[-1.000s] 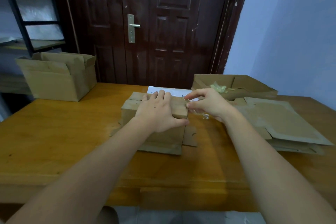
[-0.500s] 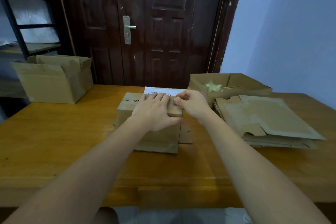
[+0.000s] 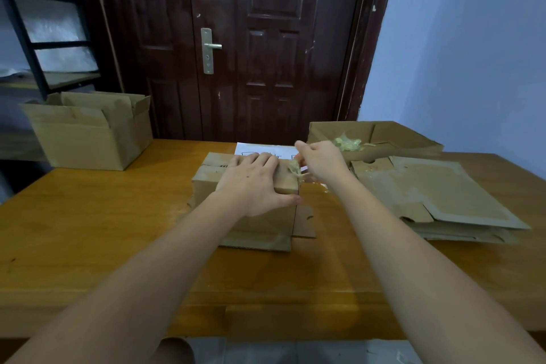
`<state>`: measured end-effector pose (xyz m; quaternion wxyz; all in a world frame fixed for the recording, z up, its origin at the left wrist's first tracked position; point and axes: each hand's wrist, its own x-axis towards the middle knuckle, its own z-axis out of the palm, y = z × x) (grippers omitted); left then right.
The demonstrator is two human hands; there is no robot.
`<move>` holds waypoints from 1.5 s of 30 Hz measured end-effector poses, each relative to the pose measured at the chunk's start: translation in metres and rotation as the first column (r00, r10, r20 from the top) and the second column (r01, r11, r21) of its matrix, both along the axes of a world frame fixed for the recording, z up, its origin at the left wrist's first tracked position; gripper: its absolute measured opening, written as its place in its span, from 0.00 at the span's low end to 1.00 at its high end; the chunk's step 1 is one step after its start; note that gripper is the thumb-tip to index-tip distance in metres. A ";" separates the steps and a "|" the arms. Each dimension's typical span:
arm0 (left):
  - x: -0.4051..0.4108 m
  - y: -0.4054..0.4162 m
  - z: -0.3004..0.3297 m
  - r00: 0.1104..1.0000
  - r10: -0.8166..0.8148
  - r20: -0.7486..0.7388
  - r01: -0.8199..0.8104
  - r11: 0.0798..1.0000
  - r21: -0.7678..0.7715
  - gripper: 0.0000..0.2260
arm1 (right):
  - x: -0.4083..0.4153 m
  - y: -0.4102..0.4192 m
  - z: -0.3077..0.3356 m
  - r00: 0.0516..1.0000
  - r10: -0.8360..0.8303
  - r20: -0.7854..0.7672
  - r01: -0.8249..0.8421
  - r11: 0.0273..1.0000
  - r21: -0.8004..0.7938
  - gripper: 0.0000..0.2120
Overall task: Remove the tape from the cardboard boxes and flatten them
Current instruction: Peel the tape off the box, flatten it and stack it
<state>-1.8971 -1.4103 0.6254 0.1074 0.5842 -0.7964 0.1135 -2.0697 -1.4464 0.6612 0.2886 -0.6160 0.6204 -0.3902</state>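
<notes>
A small cardboard box (image 3: 266, 223) stands in the middle of the wooden table (image 3: 88, 230), its lower flaps spread out. My left hand (image 3: 254, 183) lies over its top, fingers across the lid and thumb hooked on the near right corner. My right hand (image 3: 320, 164) is just right of the box's top corner and pinches a crumpled strip of clear tape (image 3: 297, 171) that still clings to that corner.
An open cardboard box (image 3: 85, 136) stands at the table's far left. A shallow box (image 3: 384, 139) at the back right holds a wad of removed tape (image 3: 347, 142). Flattened cardboard (image 3: 443, 198) is stacked at the right. White paper (image 3: 260, 149) lies behind the small box.
My right hand has pulled a strip of tape off the box's right top corner and drawn it slightly right. My left hand stays on the box top.
</notes>
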 end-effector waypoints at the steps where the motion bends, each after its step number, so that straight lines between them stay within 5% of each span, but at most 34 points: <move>1: 0.000 0.001 0.000 1.000 -0.003 0.000 0.003 1.000 0.001 0.48 | 0.001 -0.002 0.003 0.991 0.001 -0.135 -0.003 1.000 -0.018 0.17; 5: 0.001 0.003 0.000 1.000 -0.015 -0.007 0.015 1.000 -0.021 0.47 | 0.014 -0.009 0.016 0.887 -0.011 -0.463 0.008 1.000 -0.007 0.10; 12: 0.002 0.000 -0.001 0.999 -0.029 -0.013 0.029 1.000 -0.012 0.46 | 0.038 -0.018 0.021 0.620 -0.080 -0.781 -0.025 0.992 -0.121 0.16; 19: 0.002 0.002 -0.001 0.999 -0.046 -0.007 0.046 0.999 -0.026 0.46 | 0.022 -0.019 0.013 0.695 -0.058 -0.717 0.011 0.997 -0.070 0.15; 26: 0.002 0.001 -0.002 0.999 -0.040 -0.032 0.040 0.999 -0.015 0.46 | -0.007 -0.010 0.004 0.948 0.038 -0.317 -0.042 0.999 -0.006 0.07; 28: 0.002 0.000 -0.002 0.999 -0.034 -0.031 0.033 0.999 -0.018 0.46 | -0.015 -0.003 0.001 0.993 0.120 0.012 -0.120 0.990 0.074 0.09; 31: 0.000 -0.002 -0.002 0.999 -0.026 -0.030 0.025 1.000 -0.015 0.48 | -0.032 0.004 0.001 0.846 0.144 0.514 -0.274 0.944 0.186 0.15; 35: 0.001 -0.002 -0.002 0.999 -0.021 -0.028 0.020 1.000 -0.020 0.48 | -0.036 0.015 -0.014 0.834 0.158 0.528 -0.353 0.888 0.293 0.11; 39: 0.002 -0.001 -0.002 1.000 -0.012 -0.022 0.011 1.000 -0.009 0.48 | -0.029 0.022 -0.022 0.821 0.096 0.563 -0.254 0.944 0.210 0.14; 41: 0.002 0.000 -0.001 1.000 -0.015 -0.021 0.015 1.000 -0.003 0.49 | -0.030 0.023 -0.023 0.903 0.156 0.401 -0.198 0.978 0.063 0.16; 42: 0.002 0.000 -0.001 1.000 -0.019 -0.023 0.019 1.000 0.000 0.49 | -0.031 0.024 -0.023 0.969 0.165 0.182 -0.157 0.986 -0.055 0.15; 44: 0.002 0.001 -0.001 0.999 -0.027 -0.027 0.027 1.000 0.007 0.49 | -0.027 0.026 -0.023 0.963 0.092 -0.254 -0.169 0.938 -0.302 0.11; 45: 0.002 0.001 -0.001 0.999 -0.029 -0.028 0.030 1.000 0.009 0.49 | -0.024 0.027 -0.023 0.936 0.063 -0.346 -0.194 0.913 -0.359 0.08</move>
